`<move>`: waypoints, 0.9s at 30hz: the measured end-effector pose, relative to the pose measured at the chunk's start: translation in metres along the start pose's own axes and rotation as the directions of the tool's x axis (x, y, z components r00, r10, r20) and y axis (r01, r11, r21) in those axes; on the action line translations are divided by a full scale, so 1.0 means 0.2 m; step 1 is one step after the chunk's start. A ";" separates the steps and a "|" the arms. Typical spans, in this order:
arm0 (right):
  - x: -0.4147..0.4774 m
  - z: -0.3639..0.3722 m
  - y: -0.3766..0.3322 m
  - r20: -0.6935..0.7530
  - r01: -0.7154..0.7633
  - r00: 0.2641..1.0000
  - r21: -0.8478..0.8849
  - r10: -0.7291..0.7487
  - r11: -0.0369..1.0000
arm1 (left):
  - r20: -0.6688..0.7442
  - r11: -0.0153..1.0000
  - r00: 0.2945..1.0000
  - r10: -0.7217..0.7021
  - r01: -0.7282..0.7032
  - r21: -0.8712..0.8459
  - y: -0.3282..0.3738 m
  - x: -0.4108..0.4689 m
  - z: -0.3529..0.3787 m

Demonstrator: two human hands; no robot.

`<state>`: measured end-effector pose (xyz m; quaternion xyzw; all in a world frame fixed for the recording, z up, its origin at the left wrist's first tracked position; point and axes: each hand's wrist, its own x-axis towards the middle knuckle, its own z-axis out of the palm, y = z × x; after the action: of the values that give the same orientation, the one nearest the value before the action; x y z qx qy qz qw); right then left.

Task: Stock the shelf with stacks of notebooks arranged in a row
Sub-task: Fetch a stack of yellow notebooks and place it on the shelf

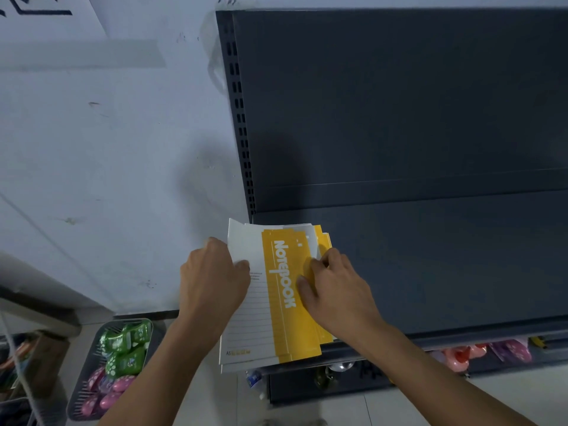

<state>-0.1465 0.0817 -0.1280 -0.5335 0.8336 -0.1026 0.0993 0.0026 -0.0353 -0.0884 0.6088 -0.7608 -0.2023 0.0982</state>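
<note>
Yellow-and-white notebook stack [285, 318], edges uneven, left hand [212, 281], right hand [336, 287] gripping its sides.

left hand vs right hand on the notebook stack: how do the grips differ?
The left hand grips the stack of yellow-and-white paper notebooks at its white lined edge, off the end of the dark grey metal shelf; the right hand grips the yellow edge, over the shelf. The left hand's fingers are hidden by the stack; the right hand's curl onto fanned covers. Both thumbs lie on top.
</note>
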 end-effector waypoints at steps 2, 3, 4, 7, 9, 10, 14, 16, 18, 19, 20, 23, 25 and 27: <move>0.00 0.00 0.00 -0.009 -0.002 1.000 0.010 0.002 1.000 | -0.016 1.000 1.000 0.013 -0.013 -0.004 0.00 -0.01 0.01; 0.00 0.00 0.00 -0.013 -0.001 1.000 0.008 0.001 1.000 | -0.022 1.000 1.000 0.022 -0.022 0.001 0.00 -0.01 0.01; 0.00 0.00 0.00 -0.017 0.003 1.000 0.001 -0.003 1.000 | -0.024 0.999 0.999 0.033 -0.033 0.014 0.00 -0.01 0.01; -0.01 0.00 0.00 -0.029 0.016 0.999 -0.011 -0.017 1.000 | -0.023 0.995 0.997 0.073 -0.071 0.071 0.01 -0.02 0.01; -0.01 0.00 -0.01 -0.022 0.012 1.000 -0.007 -0.012 1.000 | -0.023 0.992 0.995 0.096 -0.093 0.084 0.02 -0.02 0.00; 0.00 0.00 -0.01 -0.018 0.004 1.000 0.004 -0.004 1.000 | -0.020 0.991 0.995 0.103 -0.101 0.085 0.03 -0.02 -0.01; 0.01 -0.01 -0.01 0.000 -0.045 0.999 0.084 0.045 0.995 | 0.057 0.991 0.993 0.099 -0.103 0.079 0.01 -0.02 0.01; 0.02 -0.01 -0.01 0.005 -0.060 0.998 0.100 0.060 0.993 | 0.089 0.993 0.992 0.091 -0.096 0.063 0.00 -0.02 0.01; 0.02 -0.01 -0.01 0.011 -0.069 0.998 0.111 0.069 0.991 | 0.098 0.995 0.991 0.086 -0.091 0.048 0.01 -0.03 0.01; 0.02 -0.02 -0.01 0.013 -0.073 0.997 0.117 0.072 0.990 | 0.095 0.995 0.992 0.087 -0.091 0.037 0.01 -0.03 0.01; 0.02 -0.02 -0.01 0.015 -0.077 0.997 0.122 0.075 0.990 | 0.082 0.995 0.992 0.091 -0.094 0.027 0.02 -0.04 0.01; 0.02 -0.02 -0.01 0.017 -0.085 0.996 0.127 0.084 0.988 | 0.031 0.997 0.996 0.080 -0.080 0.001 0.02 -0.07 0.00; 0.02 -0.02 -0.02 0.016 -0.091 0.996 0.133 0.090 0.987 | 0.033 0.999 0.998 0.047 -0.047 -0.011 0.02 -0.07 -0.01; 0.02 -0.02 -0.02 0.016 -0.092 0.996 0.140 0.090 0.986 | 0.044 0.999 0.999 0.022 -0.021 -0.027 0.02 -0.06 -0.01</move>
<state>-0.1462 0.0774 -0.1237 -0.4871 0.8473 -0.1538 0.1452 0.0032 -0.0232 -0.0843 0.5945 -0.7666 -0.2247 0.0915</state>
